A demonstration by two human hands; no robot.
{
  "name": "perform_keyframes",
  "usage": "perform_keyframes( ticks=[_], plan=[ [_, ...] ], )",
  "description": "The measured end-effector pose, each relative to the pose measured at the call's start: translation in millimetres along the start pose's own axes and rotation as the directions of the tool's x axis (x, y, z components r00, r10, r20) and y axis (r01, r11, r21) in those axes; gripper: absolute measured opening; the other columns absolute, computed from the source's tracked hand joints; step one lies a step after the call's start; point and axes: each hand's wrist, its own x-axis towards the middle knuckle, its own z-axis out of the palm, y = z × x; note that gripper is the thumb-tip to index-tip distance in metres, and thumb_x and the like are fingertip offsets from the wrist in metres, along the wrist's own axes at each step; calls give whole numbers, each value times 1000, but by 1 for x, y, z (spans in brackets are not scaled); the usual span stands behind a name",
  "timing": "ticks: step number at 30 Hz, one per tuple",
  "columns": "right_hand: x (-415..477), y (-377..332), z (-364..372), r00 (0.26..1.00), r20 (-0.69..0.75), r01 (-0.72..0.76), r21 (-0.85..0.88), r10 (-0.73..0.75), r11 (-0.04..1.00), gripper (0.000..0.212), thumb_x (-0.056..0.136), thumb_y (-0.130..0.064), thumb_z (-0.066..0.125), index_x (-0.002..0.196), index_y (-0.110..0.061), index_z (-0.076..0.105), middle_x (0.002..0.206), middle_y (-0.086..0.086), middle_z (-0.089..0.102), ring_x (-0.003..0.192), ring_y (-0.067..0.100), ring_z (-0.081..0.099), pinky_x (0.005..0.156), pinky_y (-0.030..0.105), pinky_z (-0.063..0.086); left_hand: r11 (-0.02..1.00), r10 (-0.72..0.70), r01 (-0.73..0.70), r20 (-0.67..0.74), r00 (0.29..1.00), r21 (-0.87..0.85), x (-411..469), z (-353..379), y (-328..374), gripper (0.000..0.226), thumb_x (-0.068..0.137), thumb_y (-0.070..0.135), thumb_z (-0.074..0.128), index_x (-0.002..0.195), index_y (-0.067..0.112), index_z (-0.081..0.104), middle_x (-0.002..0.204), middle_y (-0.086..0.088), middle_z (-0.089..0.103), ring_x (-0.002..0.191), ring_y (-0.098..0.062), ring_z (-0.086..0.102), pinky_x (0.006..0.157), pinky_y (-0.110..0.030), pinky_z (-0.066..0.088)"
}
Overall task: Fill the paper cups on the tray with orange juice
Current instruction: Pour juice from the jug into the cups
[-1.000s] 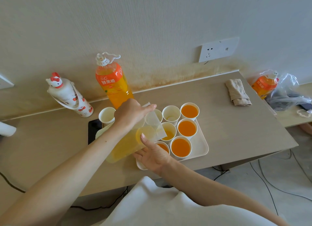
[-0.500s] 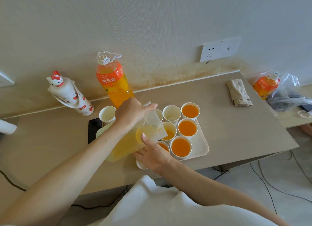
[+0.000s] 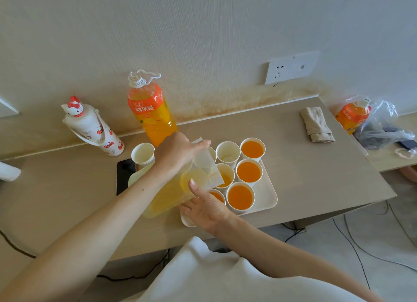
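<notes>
A white tray on the desk carries several paper cups. Three cups on its right side are full of orange juice, among them the nearest one. The middle cup has some juice in it, and the far middle cup looks almost empty. My left hand grips a clear pitcher of juice, tilted with its spout over the middle cup. Against the pitcher's side and underside rest the straight fingers of my right hand, in front of a partly hidden juice-filled cup.
A large orange juice bottle stands by the wall behind the tray, with a white cartoon flask to its left. An empty paper cup and a black phone sit left of the tray. A folded cloth lies far right.
Hardly anything has moved; the pitcher stays tilted over the middle cup while both hands keep their hold.
</notes>
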Motion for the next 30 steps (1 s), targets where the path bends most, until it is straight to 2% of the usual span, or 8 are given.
perform_keyframes(
  ticks=[5,30],
  plan=[
    [0,-2,1,1000,16,11,-11,-11,1000,110,50,-44,95,142,-14,44,135,11,60,124,26,58,102,36,49,1000,-15,15,6,1000,11,0,-1,2,63,78,65,62,53,17,29,50,4,28,45,-17,32,50,-29,21],
    [4,-3,3,1000,29,10,20,-10,1000,109,51,-42,95,143,-12,44,134,11,61,120,24,61,97,34,53,1000,8,-8,1,1000,19,6,-3,-1,64,78,66,62,53,17,27,49,5,25,44,-17,29,50,-29,20]
  ],
)
